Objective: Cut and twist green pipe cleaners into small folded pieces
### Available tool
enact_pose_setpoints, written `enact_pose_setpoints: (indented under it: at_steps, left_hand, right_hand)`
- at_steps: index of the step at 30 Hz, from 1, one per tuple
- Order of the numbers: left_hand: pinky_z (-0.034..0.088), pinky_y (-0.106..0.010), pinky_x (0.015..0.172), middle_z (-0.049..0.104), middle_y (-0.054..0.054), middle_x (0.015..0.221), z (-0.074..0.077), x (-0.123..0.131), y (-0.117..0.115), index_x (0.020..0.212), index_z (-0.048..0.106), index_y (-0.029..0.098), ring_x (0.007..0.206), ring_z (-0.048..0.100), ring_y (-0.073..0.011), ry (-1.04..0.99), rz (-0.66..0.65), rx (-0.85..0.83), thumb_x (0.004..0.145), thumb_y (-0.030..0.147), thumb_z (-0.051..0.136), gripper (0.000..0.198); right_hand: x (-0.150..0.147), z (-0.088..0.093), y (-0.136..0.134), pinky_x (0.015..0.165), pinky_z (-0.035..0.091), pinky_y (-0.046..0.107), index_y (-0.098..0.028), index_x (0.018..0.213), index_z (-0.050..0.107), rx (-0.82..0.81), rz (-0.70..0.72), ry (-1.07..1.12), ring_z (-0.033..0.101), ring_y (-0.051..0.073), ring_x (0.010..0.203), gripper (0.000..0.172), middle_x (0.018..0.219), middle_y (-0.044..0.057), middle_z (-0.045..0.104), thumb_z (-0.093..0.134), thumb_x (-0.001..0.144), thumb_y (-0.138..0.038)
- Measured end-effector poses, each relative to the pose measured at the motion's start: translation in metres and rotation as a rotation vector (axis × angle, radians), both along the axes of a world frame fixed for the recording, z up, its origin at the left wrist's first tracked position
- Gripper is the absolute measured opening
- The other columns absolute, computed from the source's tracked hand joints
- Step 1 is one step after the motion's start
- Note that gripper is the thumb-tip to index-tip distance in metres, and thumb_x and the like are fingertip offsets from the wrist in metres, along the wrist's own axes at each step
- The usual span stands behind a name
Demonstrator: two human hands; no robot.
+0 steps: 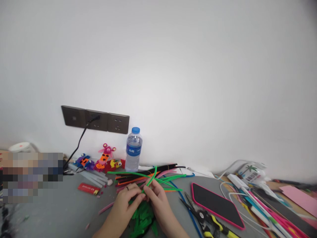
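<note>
My left hand [130,202] and my right hand [158,198] meet at the front middle of the desk, fingers pinched together on a bright green pipe cleaner [153,177]. Its upper end curves up above my fingertips. Beneath my hands lies a bunch of darker green, leaf-like pieces [143,218], partly covered by my wrists. Just beyond my fingers spreads a pile of pipe cleaners [170,180] in green, black, orange and pink. To the right of my right hand rest pliers with black and yellow handles [201,216].
A water bottle [134,152] stands against the wall beside small fuzzy figures [105,158]. Glue sticks [91,175] and a red lighter [88,188] lie left. A pink-edged phone [216,205], white cables and a white bag [251,172] are right. A black cord [78,143] runs to the wall socket.
</note>
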State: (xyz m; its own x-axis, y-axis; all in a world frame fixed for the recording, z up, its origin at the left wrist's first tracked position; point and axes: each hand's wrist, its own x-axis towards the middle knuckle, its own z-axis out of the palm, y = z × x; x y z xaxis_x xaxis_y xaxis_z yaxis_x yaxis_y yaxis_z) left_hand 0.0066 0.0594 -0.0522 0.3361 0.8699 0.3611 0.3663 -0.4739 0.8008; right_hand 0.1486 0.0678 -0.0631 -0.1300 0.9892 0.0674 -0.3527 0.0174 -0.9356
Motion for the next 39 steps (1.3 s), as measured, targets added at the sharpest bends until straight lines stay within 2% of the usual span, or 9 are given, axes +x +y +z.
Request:
enact_pose_setpoints:
  at_steps: [6, 8, 13, 20, 25, 29, 33, 39]
  left_hand:
    - [0.041, -0.024, 0.061, 0.06, -0.001, 0.07, -0.007, 0.002, 0.001, 0.067, 0.059, 0.018, 0.066, 0.058, -0.0173, 0.042, 0.082, 0.015, 0.081, 0.024, 0.064, 0.016]
    - [0.042, -0.024, 0.062, 0.06, -0.001, 0.07, -0.006, 0.001, 0.001, 0.068, 0.06, 0.019, 0.067, 0.058, -0.0174, 0.038, 0.073, 0.008, 0.083, 0.023, 0.061, 0.015]
    - [0.044, -0.025, 0.066, 0.062, -0.003, 0.073, 0.005, 0.0, -0.002, 0.072, 0.065, 0.019, 0.072, 0.06, -0.0185, -0.026, -0.025, -0.01, 0.093, 0.027, 0.046, 0.029]
    - [0.042, -0.024, 0.063, 0.06, -0.002, 0.075, 0.003, 0.0, -0.004, 0.073, 0.062, 0.02, 0.069, 0.057, -0.0176, 0.015, 0.043, 0.037, 0.091, 0.027, 0.052, 0.021]
    - [0.041, -0.024, 0.062, 0.06, -0.001, 0.074, 0.001, 0.0, -0.005, 0.077, 0.059, 0.02, 0.067, 0.056, -0.0172, 0.039, 0.082, 0.058, 0.09, 0.027, 0.052, 0.016]
    - [0.043, -0.025, 0.066, 0.061, -0.002, 0.077, 0.002, 0.0, -0.006, 0.079, 0.06, 0.021, 0.072, 0.057, -0.0179, 0.021, 0.043, 0.077, 0.092, 0.024, 0.048, 0.018]
    - [0.043, -0.026, 0.067, 0.062, -0.004, 0.077, 0.003, -0.001, -0.006, 0.079, 0.06, 0.021, 0.074, 0.058, -0.0188, 0.026, 0.027, 0.063, 0.095, 0.025, 0.041, 0.025]
    - [0.043, -0.024, 0.065, 0.06, -0.002, 0.073, 0.008, -0.002, -0.004, 0.075, 0.055, 0.02, 0.069, 0.059, -0.0176, -0.039, 0.08, 0.046, 0.097, 0.03, 0.038, 0.029]
  right_hand:
    - [0.0, 0.0, 0.002, 0.056, 0.033, 0.022, -0.018, 0.071, 0.055, 0.025, -0.038, -0.015, 0.042, 0.01, 0.057, 0.038, 0.06, -0.005, 0.049, 0.077, 0.067, -0.049]
    - [0.0, 0.001, 0.001, 0.053, 0.032, 0.021, -0.019, 0.073, 0.055, 0.012, -0.034, 0.003, 0.041, 0.01, 0.055, 0.037, 0.06, -0.005, 0.05, 0.078, 0.066, -0.048]
    - [-0.001, 0.006, -0.003, 0.05, 0.029, 0.021, -0.02, 0.078, 0.057, -0.034, 0.005, 0.093, 0.037, 0.008, 0.049, 0.034, 0.058, -0.007, 0.047, 0.079, 0.067, -0.044]
    - [-0.001, 0.007, -0.005, 0.05, 0.024, 0.022, -0.019, 0.071, 0.058, -0.1, -0.002, 0.157, 0.033, 0.008, 0.048, 0.031, 0.056, -0.007, 0.046, 0.081, 0.065, -0.039]
    - [-0.002, 0.01, -0.008, 0.05, 0.022, 0.021, -0.019, 0.07, 0.055, -0.114, 0.066, 0.198, 0.032, 0.008, 0.049, 0.031, 0.055, -0.008, 0.045, 0.08, 0.067, -0.036]
    - [-0.002, 0.011, -0.009, 0.054, 0.026, 0.021, -0.019, 0.069, 0.053, -0.131, 0.102, 0.254, 0.038, 0.008, 0.053, 0.031, 0.058, -0.006, 0.05, 0.081, 0.068, -0.034]
    - [-0.003, 0.01, -0.008, 0.052, 0.023, 0.022, -0.019, 0.067, 0.055, -0.073, 0.117, 0.28, 0.03, 0.007, 0.047, 0.028, 0.049, -0.008, 0.044, 0.078, 0.073, -0.033]
    - [-0.003, 0.012, -0.006, 0.06, 0.035, 0.024, -0.018, 0.078, 0.067, -0.129, 0.057, 0.338, 0.048, 0.01, 0.055, 0.027, 0.061, -0.002, 0.06, 0.085, 0.063, -0.033]
